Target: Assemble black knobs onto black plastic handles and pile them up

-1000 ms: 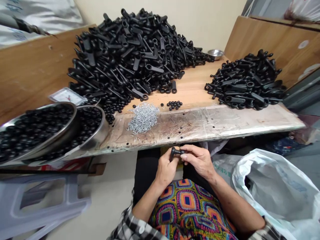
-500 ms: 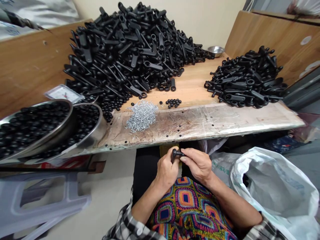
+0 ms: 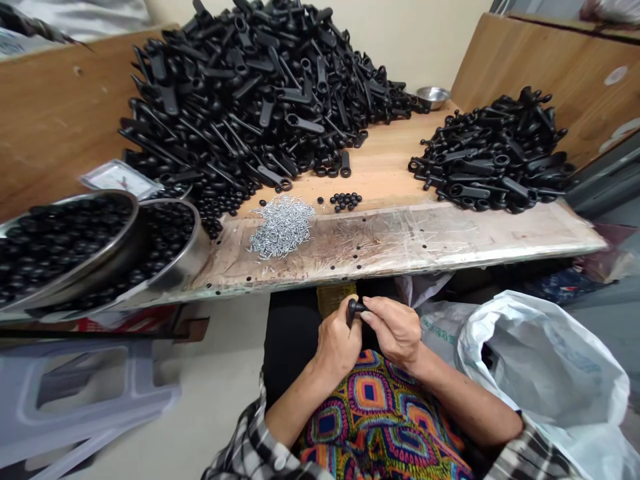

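Both my hands meet over my lap, just below the table's front edge. My left hand [image 3: 339, 340] is closed around a small black plastic handle part [image 3: 353, 309], whose round end sticks up between the thumbs. My right hand [image 3: 395, 328] pinches the same part from the right with curled fingers. On the table above, a little heap of silver pins [image 3: 283, 225] and a cluster of black beads [image 3: 345, 199] lie closest to my hands.
A big heap of black handle parts [image 3: 255, 93] fills the table's back left, a smaller heap [image 3: 493, 157] the right. Two metal bowls of black beads [image 3: 75, 240] stand at the left. A white plastic bag [image 3: 540, 373] gapes at my right, a grey stool [image 3: 85, 393] lower left.
My hands have stayed together on the black part, its round end now closer into my left hand. The view has tipped slightly downward.
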{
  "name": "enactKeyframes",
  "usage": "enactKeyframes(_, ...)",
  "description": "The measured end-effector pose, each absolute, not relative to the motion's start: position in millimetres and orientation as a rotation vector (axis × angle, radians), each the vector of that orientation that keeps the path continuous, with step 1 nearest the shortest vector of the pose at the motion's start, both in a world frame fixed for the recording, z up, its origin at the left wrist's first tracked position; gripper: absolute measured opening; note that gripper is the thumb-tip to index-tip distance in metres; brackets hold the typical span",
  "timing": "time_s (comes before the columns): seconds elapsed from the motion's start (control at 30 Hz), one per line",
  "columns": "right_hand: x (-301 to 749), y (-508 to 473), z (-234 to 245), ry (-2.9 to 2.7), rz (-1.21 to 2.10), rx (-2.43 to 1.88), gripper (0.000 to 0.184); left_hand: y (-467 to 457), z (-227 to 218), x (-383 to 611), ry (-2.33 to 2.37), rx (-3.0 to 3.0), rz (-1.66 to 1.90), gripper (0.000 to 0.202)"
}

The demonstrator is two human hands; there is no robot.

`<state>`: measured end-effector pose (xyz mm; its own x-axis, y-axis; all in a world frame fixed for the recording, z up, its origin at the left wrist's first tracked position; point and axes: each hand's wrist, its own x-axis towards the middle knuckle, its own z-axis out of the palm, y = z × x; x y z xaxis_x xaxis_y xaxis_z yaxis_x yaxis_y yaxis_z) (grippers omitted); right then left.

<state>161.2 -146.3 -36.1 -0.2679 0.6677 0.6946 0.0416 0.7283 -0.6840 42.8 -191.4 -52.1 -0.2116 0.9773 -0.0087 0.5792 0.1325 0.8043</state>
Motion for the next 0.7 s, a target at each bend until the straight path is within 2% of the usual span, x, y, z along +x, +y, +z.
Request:
enactKeyframes(0.17,156.3,-148.5,-39.8,-1.589,0.982,-0.81,0.019,-184.5,-56.7,49.2,1.885,1.489,0.965,0.031)
enactKeyframes(0.27,161.6,-138.6,-42.9,-1.508,1.264,-0.873,0.016,-174.8,-47.3,44.2,1.898,1.579,0.848,0.032)
enactKeyframes(0.33,170.5,-123.6,-40.3,-1.532,1.368,-0.859,0.021,-163.7,-31.7,39.4,1.925,1.721,0.704,0.034)
enactKeyframes(0.47,196.2,-85.5,-4.8,-1.696,1.041,-0.843,0.046,-132.6,7.0,39.1,2.114,2.04,0.318,0.037)
enactKeyframes(0.53,206.4,-73.2,28.9,-1.766,0.828,-0.802,0.049,-115.8,17.4,45.8,2.156,2.167,0.202,0.036)
enactKeyframes(0.63,209.1,-65.9,76.6,-1.84,0.651,-0.679,0.053,-94.3,14.8,59.0,2.161,2.297,0.139,0.037)
enactKeyframes(0.7,202.0,-61.1,88.2,-1.887,0.639,-0.594,0.059,-84.0,5.0,65.4,2.15,2.292,0.127,0.035)
